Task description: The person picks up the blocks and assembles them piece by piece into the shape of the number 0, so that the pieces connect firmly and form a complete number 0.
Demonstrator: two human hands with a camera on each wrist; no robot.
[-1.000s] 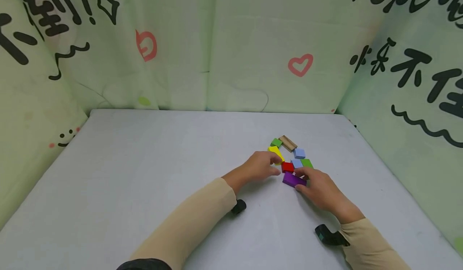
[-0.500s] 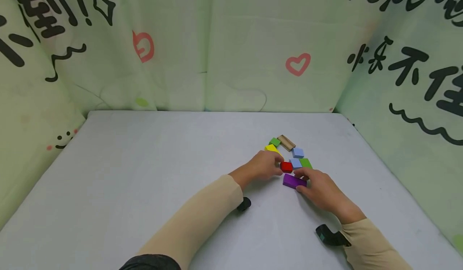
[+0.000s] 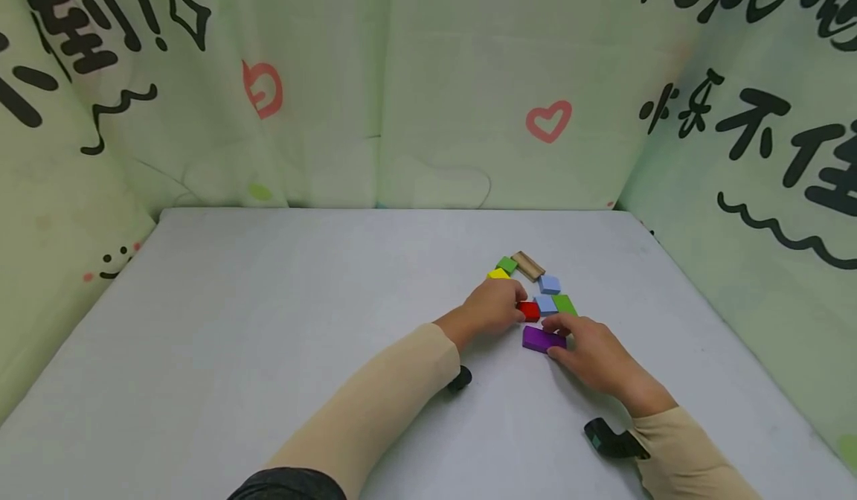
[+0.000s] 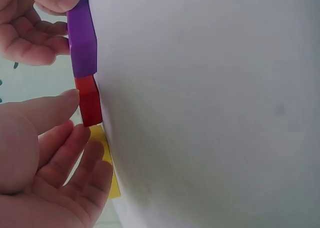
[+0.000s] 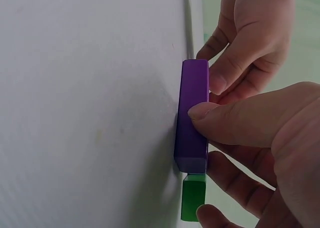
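The left hand (image 3: 492, 306) pinches a small red block (image 3: 530, 312) between thumb and fingertips at its left end. Just nearer to the person lies a longer purple block (image 3: 535, 338), gripped at its right end by the right hand (image 3: 592, 347). In the right wrist view, that thumb presses the near face of the purple block (image 5: 192, 118) while the fingers sit behind it. Partly hidden by the left hand is a yellow block (image 3: 498, 273). A narrow gap separates purple from red in the head view.
Beyond the hands, a green block (image 3: 506, 265), a wooden block (image 3: 528, 266) and two light-blue blocks, one farther (image 3: 549, 285) and one nearer (image 3: 545, 305), form a rough ring. Another green block (image 3: 564, 304) adjoins the nearer blue one. Printed curtains (image 3: 455, 113) border the white table (image 3: 301, 299).
The left hand has shifted right, from beside the yellow block to the red one, and taken hold of it. The purple block has slid slightly toward the person, in the right hand's grip.
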